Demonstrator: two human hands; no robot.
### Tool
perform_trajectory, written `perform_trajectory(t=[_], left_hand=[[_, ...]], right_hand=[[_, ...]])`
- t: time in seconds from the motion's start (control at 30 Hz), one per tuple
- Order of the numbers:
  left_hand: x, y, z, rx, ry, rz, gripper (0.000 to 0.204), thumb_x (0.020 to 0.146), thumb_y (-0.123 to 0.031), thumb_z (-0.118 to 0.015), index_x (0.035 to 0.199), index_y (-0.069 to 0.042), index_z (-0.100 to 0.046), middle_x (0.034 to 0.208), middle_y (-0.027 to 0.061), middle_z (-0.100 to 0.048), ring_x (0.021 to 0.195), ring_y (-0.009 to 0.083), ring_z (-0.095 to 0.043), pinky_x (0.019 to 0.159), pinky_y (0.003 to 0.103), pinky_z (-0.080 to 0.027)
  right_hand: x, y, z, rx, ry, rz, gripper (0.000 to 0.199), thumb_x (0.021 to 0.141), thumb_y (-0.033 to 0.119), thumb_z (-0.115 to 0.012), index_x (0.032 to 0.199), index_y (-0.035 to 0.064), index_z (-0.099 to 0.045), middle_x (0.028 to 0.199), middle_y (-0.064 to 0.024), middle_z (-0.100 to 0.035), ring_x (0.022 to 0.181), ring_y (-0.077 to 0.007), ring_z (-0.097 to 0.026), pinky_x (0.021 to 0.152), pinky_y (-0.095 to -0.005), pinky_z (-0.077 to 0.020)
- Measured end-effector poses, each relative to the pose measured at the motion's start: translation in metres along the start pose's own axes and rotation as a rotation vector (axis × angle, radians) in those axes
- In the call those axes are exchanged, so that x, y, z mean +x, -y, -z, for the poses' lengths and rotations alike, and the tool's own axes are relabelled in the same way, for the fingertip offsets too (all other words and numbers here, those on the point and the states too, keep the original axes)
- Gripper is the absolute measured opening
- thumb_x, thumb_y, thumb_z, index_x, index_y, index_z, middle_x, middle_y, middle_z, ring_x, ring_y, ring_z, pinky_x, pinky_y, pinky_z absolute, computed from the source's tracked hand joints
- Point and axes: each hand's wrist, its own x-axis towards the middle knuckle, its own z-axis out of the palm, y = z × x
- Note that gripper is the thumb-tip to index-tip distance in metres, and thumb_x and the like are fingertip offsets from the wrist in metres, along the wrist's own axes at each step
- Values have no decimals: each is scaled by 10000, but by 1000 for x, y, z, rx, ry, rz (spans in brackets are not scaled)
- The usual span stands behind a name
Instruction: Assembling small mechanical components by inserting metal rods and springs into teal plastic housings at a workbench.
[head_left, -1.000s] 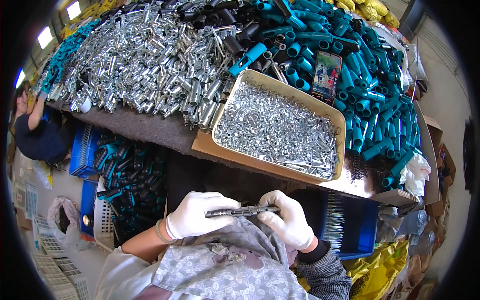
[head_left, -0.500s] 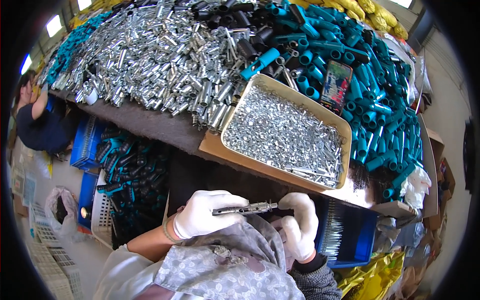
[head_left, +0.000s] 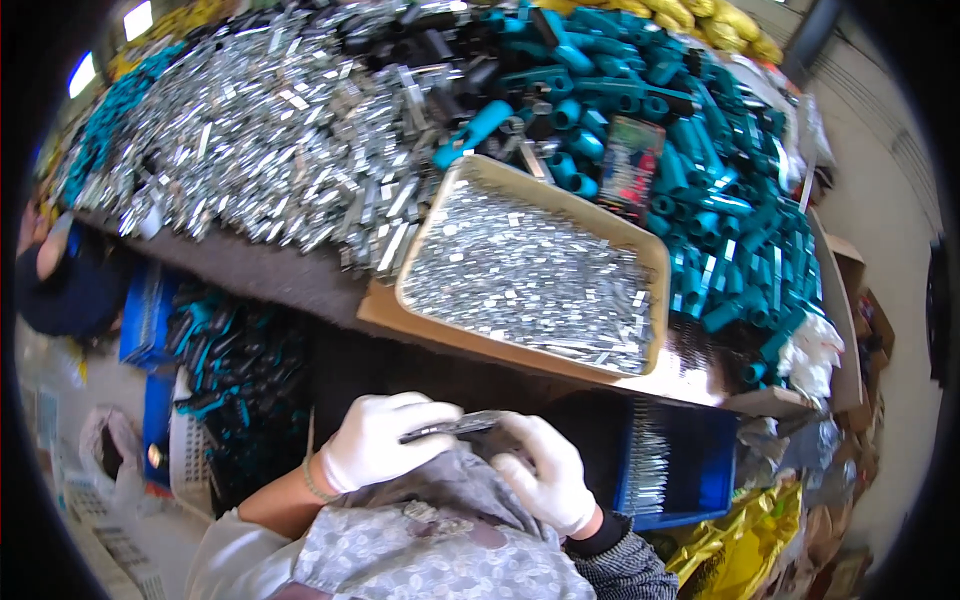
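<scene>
Cluttered counter (head_left: 290, 280) behind; below its edge, a slim dark metal tool (head_left: 450, 428), probably a blade part, lies level between gloved hands. Left hand (head_left: 385, 440) grip closed around it; right hand (head_left: 545, 470) fingers curled at its end. Tray (head_left: 655, 270) of silver pieces above, blue bin (head_left: 700, 470) right.

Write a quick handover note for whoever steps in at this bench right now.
Left hand: gloved, shut on the dark metal strip, held level over the lap.
Right hand: gloved, fingers at the strip's right end; grip unclear.
Tan tray of small silver pieces sits just ahead on the bench, teal handles heaped behind it, blue bin at the right.
Done: one strip picked up.
Left: the heaps look largely unworked.
</scene>
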Motion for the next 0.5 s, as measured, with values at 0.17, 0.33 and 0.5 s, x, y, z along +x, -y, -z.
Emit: perform_trajectory(t=[0.17, 0.33, 0.5], left_hand=[[0, -6, 3, -53, 17, 136, 279, 751, -95, -823, 1000, -14, -728, 853, 141, -710, 683, 264, -699, 608, 306, -544], [-1, -9, -1, -71, 27, 157, 283, 754, -108, -825, 1000, -9, -727, 846, 141, -709, 684, 251, -699, 613, 305, -542], [0, -16, -11, -123, -9, 168, 291, 775, -122, -822, 1034, -30, -727, 866, 135, -717, 721, 250, -714, 643, 303, -552]], right_hand=[[21, -10, 65, -368, -277, 178, 248, 814, 59, -710, 1059, 25, -686, 929, -139, -683, 911, -319, -672, 805, -384, -544], [43, -61, 172, -853, -744, 196, 226, 794, 2, -689, 1015, 53, -689, 926, -143, -657, 863, -322, -649, 762, -382, -524], [77, -86, 197, -1260, -505, -64, 463, 694, 83, -784, 1139, 130, -665, 1078, -117, -617, 971, -329, -622, 799, -427, -537]])
